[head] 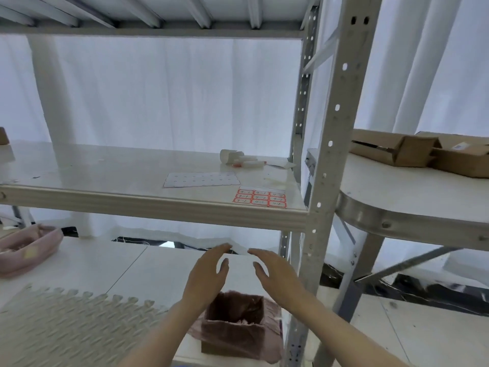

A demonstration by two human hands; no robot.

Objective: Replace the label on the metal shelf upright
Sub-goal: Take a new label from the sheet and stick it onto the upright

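The grey perforated metal shelf upright (330, 144) runs from top to floor right of centre; I see no label on its visible face. A sheet of red-bordered labels (260, 198) lies at the shelf board's front right corner, with a pale, mostly used label sheet (201, 179) behind it. Below the shelf edge, my left hand (206, 276) and my right hand (277, 276) are raised side by side, fingers straight, thumbs apart. A blurred white bit (240, 249) shows between the fingertips; I cannot tell it from the curtain hem behind.
Crumpled white backing scraps and small tubes (238, 158) lie at the shelf's back right. A small box lined with a pink bag (235, 321) stands on the floor under my hands. There are cardboard boxes (423, 152) on the right-hand table, a pink basket (26, 247) and a textured mat (66, 321) at left.
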